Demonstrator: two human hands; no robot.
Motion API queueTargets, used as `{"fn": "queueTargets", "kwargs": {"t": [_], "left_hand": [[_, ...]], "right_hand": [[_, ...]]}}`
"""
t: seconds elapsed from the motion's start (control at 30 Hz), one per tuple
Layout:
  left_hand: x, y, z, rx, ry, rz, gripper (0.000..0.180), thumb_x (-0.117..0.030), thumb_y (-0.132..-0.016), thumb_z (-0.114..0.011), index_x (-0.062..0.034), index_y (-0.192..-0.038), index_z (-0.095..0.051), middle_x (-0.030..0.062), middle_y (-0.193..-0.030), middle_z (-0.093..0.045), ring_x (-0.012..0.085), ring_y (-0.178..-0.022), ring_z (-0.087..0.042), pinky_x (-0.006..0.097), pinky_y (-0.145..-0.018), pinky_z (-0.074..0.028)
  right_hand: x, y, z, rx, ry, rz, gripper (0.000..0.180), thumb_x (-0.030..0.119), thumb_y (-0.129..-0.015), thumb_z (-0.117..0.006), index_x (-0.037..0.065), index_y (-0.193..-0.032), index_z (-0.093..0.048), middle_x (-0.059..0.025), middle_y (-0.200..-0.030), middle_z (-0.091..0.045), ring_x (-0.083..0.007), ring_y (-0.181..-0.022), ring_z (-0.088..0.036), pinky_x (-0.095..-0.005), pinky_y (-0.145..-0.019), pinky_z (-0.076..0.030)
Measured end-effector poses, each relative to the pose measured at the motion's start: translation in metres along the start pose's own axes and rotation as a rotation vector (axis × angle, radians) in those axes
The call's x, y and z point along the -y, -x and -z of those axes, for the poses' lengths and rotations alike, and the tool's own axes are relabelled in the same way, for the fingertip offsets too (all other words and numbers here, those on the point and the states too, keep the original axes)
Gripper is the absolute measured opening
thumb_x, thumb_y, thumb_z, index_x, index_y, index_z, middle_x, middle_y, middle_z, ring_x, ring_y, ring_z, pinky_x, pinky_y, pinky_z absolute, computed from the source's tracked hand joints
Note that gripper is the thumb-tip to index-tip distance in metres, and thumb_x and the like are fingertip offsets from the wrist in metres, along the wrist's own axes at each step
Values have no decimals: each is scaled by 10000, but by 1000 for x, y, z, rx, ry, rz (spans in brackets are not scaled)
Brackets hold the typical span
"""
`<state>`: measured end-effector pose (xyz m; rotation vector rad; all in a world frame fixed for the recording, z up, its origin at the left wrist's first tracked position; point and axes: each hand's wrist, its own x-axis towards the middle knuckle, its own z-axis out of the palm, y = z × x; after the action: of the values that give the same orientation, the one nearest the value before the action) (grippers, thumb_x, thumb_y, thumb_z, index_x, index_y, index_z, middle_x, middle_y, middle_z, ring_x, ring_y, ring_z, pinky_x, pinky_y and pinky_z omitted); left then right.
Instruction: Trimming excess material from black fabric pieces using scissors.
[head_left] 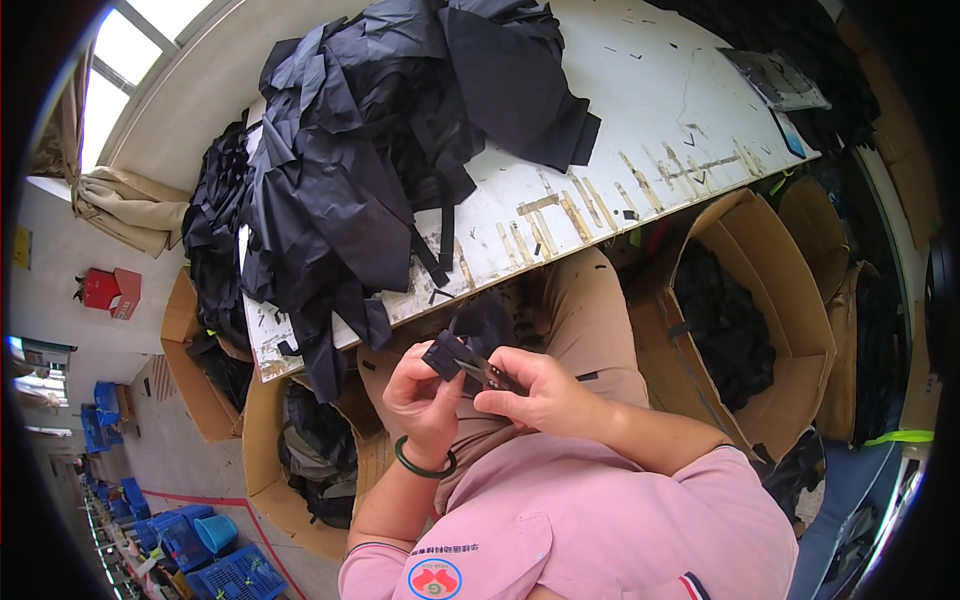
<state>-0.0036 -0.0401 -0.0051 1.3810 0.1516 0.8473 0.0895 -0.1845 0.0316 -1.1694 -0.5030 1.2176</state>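
Note:
A small piece of black fabric [470,340] is held between both hands, just below the table's front edge and above my lap. My left hand [420,395], with a green bangle on the wrist, pinches its left side. My right hand [530,390] grips its right end, where a dark strap or small tool lies under the fingers; I cannot tell which. A big heap of black fabric pieces [370,150] lies on the white table [650,110] in front of me.
An open cardboard box [790,330] with black cloth stands at my right. More cardboard boxes [265,460] with dark cloth stand at my left under the table edge. Blue plastic crates [215,560] sit on the floor at lower left. Tape strips and thread scraps mark the table.

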Motion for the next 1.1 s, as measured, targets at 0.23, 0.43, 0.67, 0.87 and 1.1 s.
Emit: {"fn": "queueTargets", "kwargs": {"t": [0.23,0.43,0.67,0.87,1.1], "left_hand": [[-4,4,-6,51,-64,-23,228,153,-730,-663,-26,-839,-575,97,-921,-663,205,-889,-585,331,-826,-459],[-5,5,-3,82,-77,-16,187,114,-760,-668,-35,-807,-565,99,-947,-641,196,-916,-597,321,-861,-465],[-3,3,-2,67,-84,-49,220,136,-730,-675,-31,-842,-586,94,-919,-671,187,-836,-569,320,-793,-437],[-4,3,-1,128,-108,-23,185,83,-751,-694,-46,-812,-577,96,-923,-675,194,-893,-602,377,-919,-426],[-4,-4,4,221,-131,-99,208,137,-722,-654,-34,-822,-590,94,-890,-678,177,-808,-587,330,-782,-424]], "right_hand": [[-3,-3,-3,-175,423,306,290,251,-849,-728,31,-876,-541,-22,-642,-492,-99,-571,-435,-263,-521,-394],[-3,-2,-2,-186,475,323,305,289,-862,-702,30,-863,-541,-70,-620,-508,-155,-539,-446,-305,-520,-402],[-3,0,0,-174,420,259,261,262,-871,-689,33,-905,-568,-67,-630,-514,-153,-549,-447,-308,-528,-403],[2,1,-1,-183,443,293,254,257,-874,-685,33,-893,-568,-73,-638,-518,-153,-558,-450,-308,-537,-405],[-6,3,3,-185,396,247,268,262,-876,-685,28,-861,-556,-67,-630,-492,-131,-566,-418,-299,-530,-383]]}}
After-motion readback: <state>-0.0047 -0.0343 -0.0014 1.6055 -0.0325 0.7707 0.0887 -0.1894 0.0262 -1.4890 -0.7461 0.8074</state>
